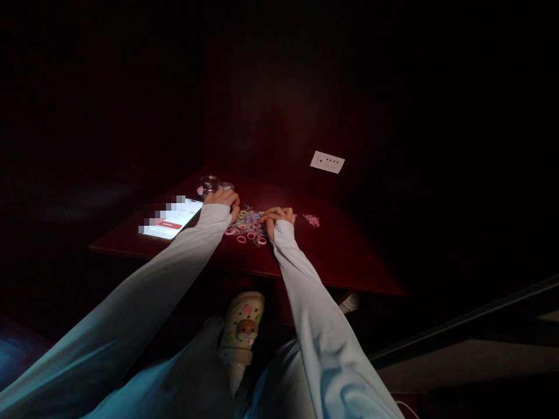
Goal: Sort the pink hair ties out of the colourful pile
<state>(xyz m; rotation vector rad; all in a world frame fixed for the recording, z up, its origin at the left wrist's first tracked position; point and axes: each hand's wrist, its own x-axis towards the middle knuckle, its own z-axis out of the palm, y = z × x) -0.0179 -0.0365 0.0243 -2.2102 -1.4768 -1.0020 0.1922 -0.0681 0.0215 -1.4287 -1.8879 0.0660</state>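
I am sitting at a dark red bench point(332, 256) in dim light, reaching both arms forward in pale sleeves point(318, 308). A loose pile of small coloured bands point(250, 222), mostly pink and purple, is lying on the bench between my hands. My left hand point(222, 198) is curving at the pile's 10 o'clock, its fingers bending narrowly. My right hand point(282, 216) is resting at 3 o'clock, its bent fingers reaching over the near bands. I cannot tell whether either is gripping a band. Farther out at 3 o'clock, a small pink cluster point(311, 220) is lying apart from the pile. A phone point(174, 221) with a lit screen is lying at 9 o'clock. A clear jar point(209, 183) is standing toward 11 o'clock, just beyond my left hand. A white socket plate point(327, 162) is showing on the wall at 2 o'clock. Below the bench edge, at 6 o'clock, a pale clog point(242, 331) is showing.
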